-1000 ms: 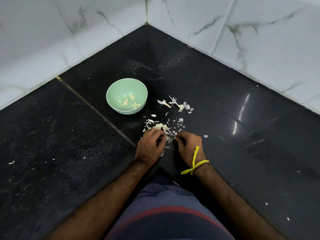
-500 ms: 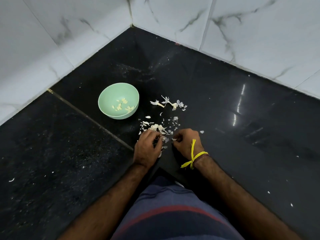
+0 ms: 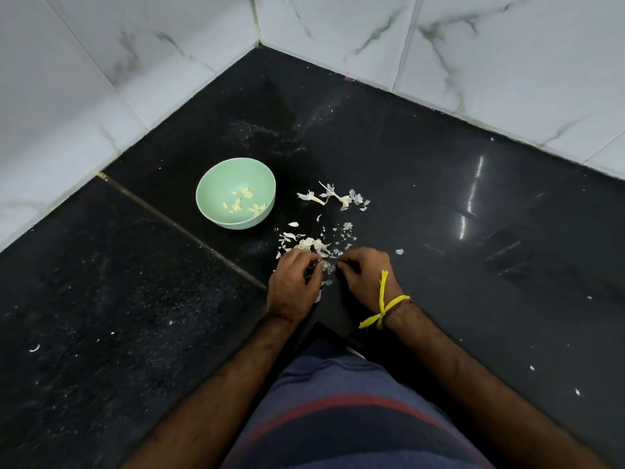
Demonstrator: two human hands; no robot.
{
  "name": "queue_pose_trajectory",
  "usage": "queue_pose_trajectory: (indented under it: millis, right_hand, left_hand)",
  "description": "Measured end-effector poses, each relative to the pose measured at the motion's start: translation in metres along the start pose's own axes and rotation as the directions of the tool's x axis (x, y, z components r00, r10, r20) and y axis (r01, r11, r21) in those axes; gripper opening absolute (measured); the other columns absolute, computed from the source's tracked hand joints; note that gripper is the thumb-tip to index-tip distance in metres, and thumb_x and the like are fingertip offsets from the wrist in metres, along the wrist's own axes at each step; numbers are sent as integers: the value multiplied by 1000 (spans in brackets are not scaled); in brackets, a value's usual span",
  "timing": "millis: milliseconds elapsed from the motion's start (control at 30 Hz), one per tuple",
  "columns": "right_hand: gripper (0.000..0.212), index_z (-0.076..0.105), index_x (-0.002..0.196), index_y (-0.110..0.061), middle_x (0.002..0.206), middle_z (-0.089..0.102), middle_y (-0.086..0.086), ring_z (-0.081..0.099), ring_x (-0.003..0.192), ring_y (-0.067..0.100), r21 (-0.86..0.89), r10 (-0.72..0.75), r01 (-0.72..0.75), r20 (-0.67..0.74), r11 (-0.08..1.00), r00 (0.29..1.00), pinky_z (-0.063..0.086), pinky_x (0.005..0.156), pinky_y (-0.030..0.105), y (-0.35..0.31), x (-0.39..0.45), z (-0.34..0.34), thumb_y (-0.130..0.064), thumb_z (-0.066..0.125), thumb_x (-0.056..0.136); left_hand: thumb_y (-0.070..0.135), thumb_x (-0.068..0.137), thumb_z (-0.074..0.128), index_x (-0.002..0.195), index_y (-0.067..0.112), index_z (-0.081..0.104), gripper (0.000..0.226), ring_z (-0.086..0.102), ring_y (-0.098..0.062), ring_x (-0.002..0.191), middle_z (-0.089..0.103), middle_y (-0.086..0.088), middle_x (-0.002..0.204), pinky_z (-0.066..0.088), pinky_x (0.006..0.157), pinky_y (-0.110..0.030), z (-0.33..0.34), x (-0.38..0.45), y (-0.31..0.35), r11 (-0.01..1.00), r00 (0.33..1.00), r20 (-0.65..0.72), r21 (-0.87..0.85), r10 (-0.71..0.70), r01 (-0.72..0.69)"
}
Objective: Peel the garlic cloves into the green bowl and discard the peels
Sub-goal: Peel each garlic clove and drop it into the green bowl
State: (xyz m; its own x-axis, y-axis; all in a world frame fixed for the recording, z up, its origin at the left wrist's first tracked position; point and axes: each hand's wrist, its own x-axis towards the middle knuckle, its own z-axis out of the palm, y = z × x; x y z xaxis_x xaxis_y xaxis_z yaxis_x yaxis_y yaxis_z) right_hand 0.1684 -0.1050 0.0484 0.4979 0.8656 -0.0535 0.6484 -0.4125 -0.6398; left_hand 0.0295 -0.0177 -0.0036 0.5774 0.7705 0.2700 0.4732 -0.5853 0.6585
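The green bowl (image 3: 213, 187) sits on the black floor at the left and holds several peeled garlic cloves (image 3: 241, 205). A pile of white garlic peels (image 3: 313, 244) lies just beyond my hands. My left hand (image 3: 293, 285) has its fingers curled and pinches a small pale garlic clove (image 3: 323, 265) at its fingertips. A short gap to the right, my right hand (image 3: 367, 273), with a yellow thread on the wrist, pinches a thin bit of peel. Most of what my fingers hold is hidden.
Two stripped garlic stems with papery skin (image 3: 333, 197) lie right of the bowl. Loose peel flakes (image 3: 399, 251) dot the floor. White marble walls (image 3: 473, 62) meet in a corner behind. My striped lap (image 3: 355, 418) fills the bottom.
My hands stay over the peel pile and have drawn slightly apart. The view has shifted a little; the bowl has not moved.
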Motion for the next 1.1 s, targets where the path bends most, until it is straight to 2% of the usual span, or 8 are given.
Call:
queue_pose_trajectory:
  millis: [67, 167, 233, 333, 500, 633, 833, 1100]
  right_hand:
    - [13, 76, 97, -10, 93, 75, 6, 69, 88, 21, 57, 52, -53, 12, 997, 999, 54, 85, 32, 1, -2, -1, -12, 70, 86]
    - [6, 73, 80, -15, 77, 73, 2, 69, 75, 18, 116, 141, -142, 14, 983, 990, 57, 75, 34, 4, -2, -1, -16, 78, 80]
    - [10, 71, 73, -14, 69, 72, 3, 69, 68, 20, 130, 175, -183, 68, 974, 982, 59, 70, 38, 4, 0, -2, -14, 80, 78]
    - [5, 74, 77, -9, 69, 73, 6, 72, 64, 21, 161, 221, -246, 157, 956, 962, 61, 69, 38, 2, 5, -8, -6, 77, 80]
    - [5, 75, 78, -11, 71, 69, -2, 63, 67, 11, 30, 197, -207, 189, 978, 962, 50, 66, 21, -4, 11, -9, -8, 74, 81]
    - [10, 76, 75, -14, 77, 73, 2, 66, 75, 15, -33, 240, -238, 217, 971, 946, 55, 74, 26, -2, 17, -4, -7, 73, 81]
    - [20, 74, 68, -16, 68, 69, -2, 64, 69, 13, -50, 276, -271, 224, 961, 935, 51, 70, 20, -3, 20, -4, 0, 66, 76]
    - [18, 70, 63, -18, 73, 71, 2, 68, 72, 20, -89, 352, -341, 185, 936, 918, 57, 72, 27, -7, 24, 2, -7, 67, 76]
  left_hand:
    - [22, 92, 71, 94, 15, 70, 8, 61, -21, 94, 66, 1, 97, 50, 80, -32, 0, 0, 1, 1000, 1000, -1, 3, 4, -4]
    - [23, 93, 69, 96, 14, 71, 10, 61, -21, 95, 67, 0, 97, 49, 81, -29, -1, 0, 2, 1000, 1000, -1, 11, 24, -24]
    - [23, 94, 66, 96, 13, 72, 12, 62, -21, 95, 68, -1, 97, 48, 82, -28, -1, -1, 2, 999, 999, -10, 13, 44, -43]
    - [23, 94, 66, 94, 12, 73, 13, 62, -22, 93, 67, -1, 94, 50, 80, -31, -1, 0, 3, 999, 998, -24, 5, 54, -54]
    - [25, 88, 71, 85, 14, 71, 12, 62, -22, 87, 65, 0, 88, 51, 73, -33, -2, 1, 3, 999, 999, -13, -7, 39, -39]
    - [26, 89, 73, 89, 15, 67, 12, 60, -20, 90, 64, 2, 91, 51, 75, -32, -2, 1, 3, 1000, 1000, -11, -12, 0, 0]
    - [21, 90, 72, 90, 14, 67, 9, 59, -20, 90, 64, 1, 91, 50, 76, -31, -2, 1, 3, 1000, 1000, -16, -14, 8, -8]
    - [20, 91, 70, 89, 11, 67, 9, 60, -22, 88, 64, -1, 89, 50, 75, -32, -3, 1, 3, 1000, 999, -24, -16, 23, -23]
